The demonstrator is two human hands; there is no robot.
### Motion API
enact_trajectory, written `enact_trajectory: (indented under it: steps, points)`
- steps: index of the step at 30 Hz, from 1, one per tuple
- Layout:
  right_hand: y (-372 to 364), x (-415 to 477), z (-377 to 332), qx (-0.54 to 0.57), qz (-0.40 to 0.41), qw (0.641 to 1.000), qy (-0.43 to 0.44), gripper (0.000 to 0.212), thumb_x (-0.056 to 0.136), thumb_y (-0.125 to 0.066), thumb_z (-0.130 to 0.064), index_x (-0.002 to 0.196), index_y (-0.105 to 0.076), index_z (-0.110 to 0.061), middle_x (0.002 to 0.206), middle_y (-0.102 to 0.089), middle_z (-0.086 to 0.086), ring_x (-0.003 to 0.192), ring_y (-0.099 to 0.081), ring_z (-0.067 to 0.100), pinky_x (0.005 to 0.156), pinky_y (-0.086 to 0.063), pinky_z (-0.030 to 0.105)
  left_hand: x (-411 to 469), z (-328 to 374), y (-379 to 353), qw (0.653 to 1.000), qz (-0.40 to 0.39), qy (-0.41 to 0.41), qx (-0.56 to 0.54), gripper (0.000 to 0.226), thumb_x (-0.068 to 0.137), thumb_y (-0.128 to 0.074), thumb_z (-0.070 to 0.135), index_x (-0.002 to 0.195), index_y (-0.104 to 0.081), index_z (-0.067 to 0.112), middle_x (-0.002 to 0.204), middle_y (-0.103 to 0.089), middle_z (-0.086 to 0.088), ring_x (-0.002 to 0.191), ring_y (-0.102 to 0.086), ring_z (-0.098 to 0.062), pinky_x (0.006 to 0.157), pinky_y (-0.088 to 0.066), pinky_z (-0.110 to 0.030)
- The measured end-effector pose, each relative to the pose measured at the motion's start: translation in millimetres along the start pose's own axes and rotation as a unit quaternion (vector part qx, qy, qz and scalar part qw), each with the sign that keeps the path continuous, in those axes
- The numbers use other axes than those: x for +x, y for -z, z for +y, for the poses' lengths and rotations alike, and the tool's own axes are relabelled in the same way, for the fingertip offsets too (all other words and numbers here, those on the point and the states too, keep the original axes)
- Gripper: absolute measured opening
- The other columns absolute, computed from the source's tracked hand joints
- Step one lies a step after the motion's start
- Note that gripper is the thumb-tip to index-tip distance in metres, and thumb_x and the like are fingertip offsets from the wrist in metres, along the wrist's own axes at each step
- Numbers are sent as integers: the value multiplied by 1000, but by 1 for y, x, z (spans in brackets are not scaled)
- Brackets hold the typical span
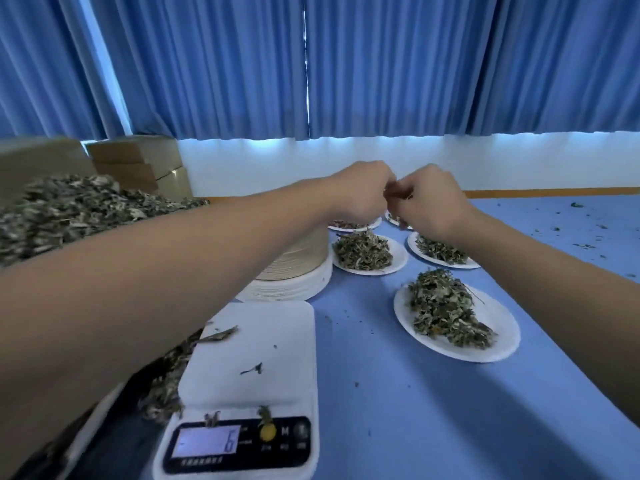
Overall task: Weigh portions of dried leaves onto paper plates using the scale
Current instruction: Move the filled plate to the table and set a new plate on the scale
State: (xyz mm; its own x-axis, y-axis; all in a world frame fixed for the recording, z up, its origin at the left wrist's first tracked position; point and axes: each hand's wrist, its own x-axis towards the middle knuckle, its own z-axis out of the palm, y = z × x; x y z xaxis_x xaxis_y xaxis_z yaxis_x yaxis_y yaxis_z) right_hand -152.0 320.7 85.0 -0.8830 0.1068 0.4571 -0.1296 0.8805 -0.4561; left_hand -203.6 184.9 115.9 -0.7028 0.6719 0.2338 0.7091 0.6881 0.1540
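Far left, we've got a big loose heap of grey-green dried leaves (69, 209) spilling down beside the scale, with brown cardboard boxes (138, 164) stacked behind it. The left forearm sweeps across in front, hiding part of that heap and part of the tall stack of round white and tan paper plates (294, 271). Below the arm sits the flat white digital scale (249, 358). Its platform carries only a few leaf bits, and the lit display shows a 6.

Up in the middle, the left hand (360, 192) and right hand (433, 199) meet knuckle to knuckle, fingers curled tight, both pinching a small scrap of leaf (398, 195). They block most of two far plates.

Moving right, we see a leaf-piled white paper plate (398, 263) just beside the stack. There's another plate (412, 242) partly behind the right wrist, and the nearest filled plate (502, 341) sits apart on the blue tablecloth (381, 410). Far right, leaf crumbs (581, 237) dot the cloth. Pleated blue curtains (381, 64) hang behind it all.
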Motion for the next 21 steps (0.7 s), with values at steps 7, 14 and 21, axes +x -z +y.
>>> enact_trajectory:
  steps: [7, 14, 21]
  points:
    - [-28, 2, -83, -5, -98, 983, 154, 18, 98, -66, -24, 91, -82, -18, 91, -72, 5, 66, -67, 16, 63, -44, 14, -89, -75, 43, 997, -28, 52, 43, 36, 94, -43, 0, 119, -69, 8, 119, -69, -10, 112, -60, -30, 98, -47, -43]
    - [-47, -4, -119, -104, -177, 952, 227, 18, 97, -62, -43, 101, -78, -35, 111, -61, -17, 74, -48, -11, 77, -45, 32, -141, -123, 45, 999, -34, 10, 32, 29, 105, -44, 21, 114, -72, 18, 88, -66, 2, 91, -58, -25, 83, -46, -36]
    - [-45, -8, -129, -173, -181, 938, 240, 21, 100, -60, -38, 112, -77, -36, 115, -62, -21, 77, -49, -1, 78, -46, 34, -150, -147, 38, 999, 15, -51, -7, 19, 98, -62, 29, 110, -77, 30, 102, -73, 19, 77, -51, 24, 69, -33, -2]
